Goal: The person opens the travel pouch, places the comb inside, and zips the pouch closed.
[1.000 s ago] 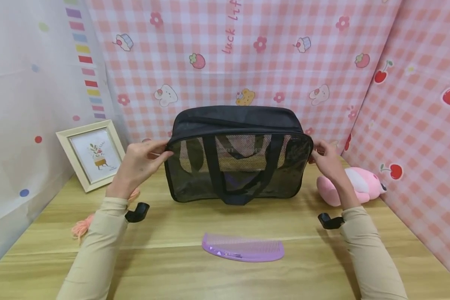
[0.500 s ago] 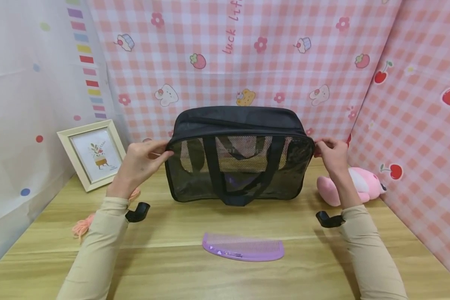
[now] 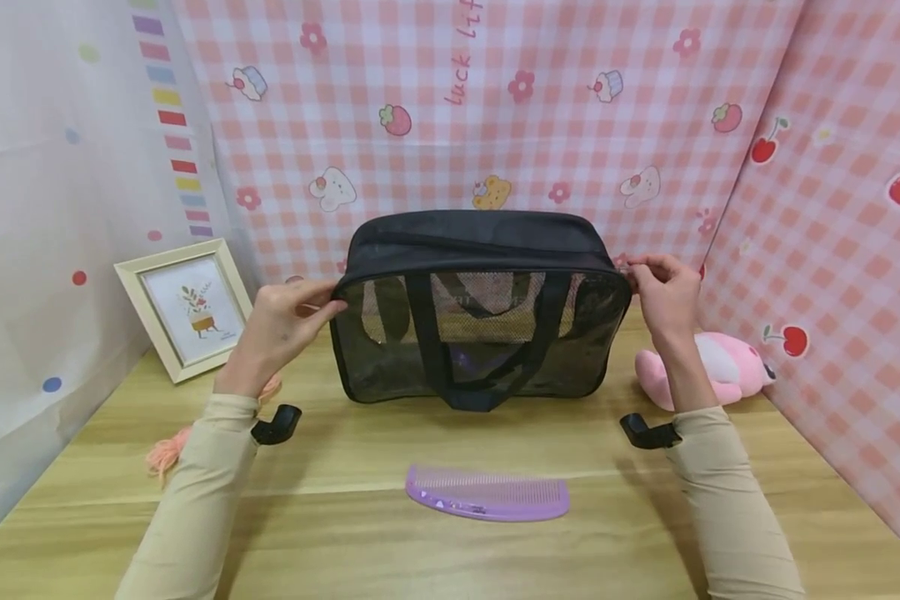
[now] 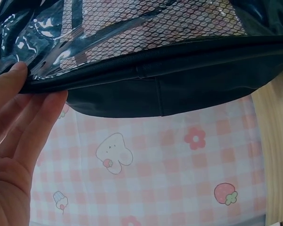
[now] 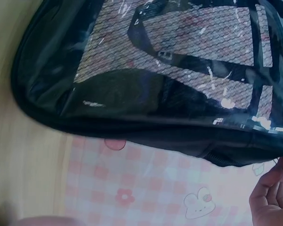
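A black bag with see-through panels (image 3: 378, 375) stands upright on the table, its handle straps hanging down the front. My left hand (image 3: 273, 333) pinches its upper left corner; in the left wrist view the thumb and fingers of that hand (image 4: 19, 136) lie on either side of the dark edge (image 4: 104, 77). At the upper right corner, my right hand (image 3: 667, 304) has thumb and finger pinched together on a small part of the bag, too small to make out. The right wrist view shows this hand (image 5: 273, 193) at the bag's dark border (image 5: 146, 129).
A purple comb (image 3: 487, 500) lies on the table (image 3: 345, 550) in front of the bag. To the left stand a picture frame (image 3: 172, 358) and some peach yarn (image 3: 167, 452), partly behind the left arm. A pink plush toy (image 3: 738, 367) lies at the right.
My right hand has risen a little along the bag's right side to its upper corner. The left hand keeps its hold, and the bag has hardly moved.
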`<state>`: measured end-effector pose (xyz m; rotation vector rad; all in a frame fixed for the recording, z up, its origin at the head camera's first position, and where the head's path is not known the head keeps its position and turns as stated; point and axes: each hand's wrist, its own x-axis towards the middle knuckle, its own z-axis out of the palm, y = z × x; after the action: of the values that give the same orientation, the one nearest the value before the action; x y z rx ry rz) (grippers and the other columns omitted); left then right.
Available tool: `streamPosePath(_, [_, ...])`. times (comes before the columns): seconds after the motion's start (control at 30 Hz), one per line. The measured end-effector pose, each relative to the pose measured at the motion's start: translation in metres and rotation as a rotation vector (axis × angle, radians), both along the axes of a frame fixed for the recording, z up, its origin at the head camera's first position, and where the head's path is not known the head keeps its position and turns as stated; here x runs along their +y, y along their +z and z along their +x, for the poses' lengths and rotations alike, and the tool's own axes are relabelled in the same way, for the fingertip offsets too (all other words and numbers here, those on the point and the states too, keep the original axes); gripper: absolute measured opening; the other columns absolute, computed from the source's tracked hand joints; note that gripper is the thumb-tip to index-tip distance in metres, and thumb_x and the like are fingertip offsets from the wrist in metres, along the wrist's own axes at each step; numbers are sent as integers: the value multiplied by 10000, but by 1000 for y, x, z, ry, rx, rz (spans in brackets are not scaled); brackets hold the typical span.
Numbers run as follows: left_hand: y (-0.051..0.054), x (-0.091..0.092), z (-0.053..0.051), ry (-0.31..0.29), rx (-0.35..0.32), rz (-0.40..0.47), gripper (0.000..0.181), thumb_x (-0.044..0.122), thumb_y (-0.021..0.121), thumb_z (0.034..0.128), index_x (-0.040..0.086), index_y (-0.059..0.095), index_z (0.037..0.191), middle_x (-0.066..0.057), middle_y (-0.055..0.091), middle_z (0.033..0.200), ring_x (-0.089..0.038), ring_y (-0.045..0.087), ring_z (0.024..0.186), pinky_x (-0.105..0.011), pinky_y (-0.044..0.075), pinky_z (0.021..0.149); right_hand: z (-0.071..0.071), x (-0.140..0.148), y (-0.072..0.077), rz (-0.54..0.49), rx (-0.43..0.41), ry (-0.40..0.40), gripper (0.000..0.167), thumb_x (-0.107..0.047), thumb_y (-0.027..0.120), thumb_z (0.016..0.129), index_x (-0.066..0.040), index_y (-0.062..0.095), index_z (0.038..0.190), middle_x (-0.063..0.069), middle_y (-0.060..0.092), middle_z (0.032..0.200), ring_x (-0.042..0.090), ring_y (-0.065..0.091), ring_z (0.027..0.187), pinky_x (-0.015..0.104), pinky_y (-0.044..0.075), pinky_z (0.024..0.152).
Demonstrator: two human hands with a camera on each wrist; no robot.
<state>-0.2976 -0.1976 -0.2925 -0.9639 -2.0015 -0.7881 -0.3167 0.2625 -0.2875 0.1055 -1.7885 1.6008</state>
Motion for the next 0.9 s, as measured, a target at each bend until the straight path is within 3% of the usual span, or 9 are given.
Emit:
streamPosePath(0.3, [2,-1,2,5,-23,-14,261,-52,748,779,-22,720,1036,-126,710,870,-175,675,725,-242,575,616,-1,-7,6,-19,49,-18,123,38,593,854,103,696,868,-49,665,656,51,621,590,125,507,549])
streamPosePath(0.6, [-2,-3,4,4,-35,-22,261,-47,741,788,-24,716,1046,-129,709,883,-175,677,728,-242,576,623,0,-7,5,48,56,-40,132,23,589,866,93,699,888,-60,662,672,66,626,602,125,506,560])
streamPosePath(0.9, [1,-3,3,-37,-46,9,271,-38,735,793,-20,715,1063,-129,714,889,-180,687,725,-240,578,627,0,-9,8,84,96,-71,151,-10,601,886,107,693,910,-34,675,699,94,634,620,138,523,599])
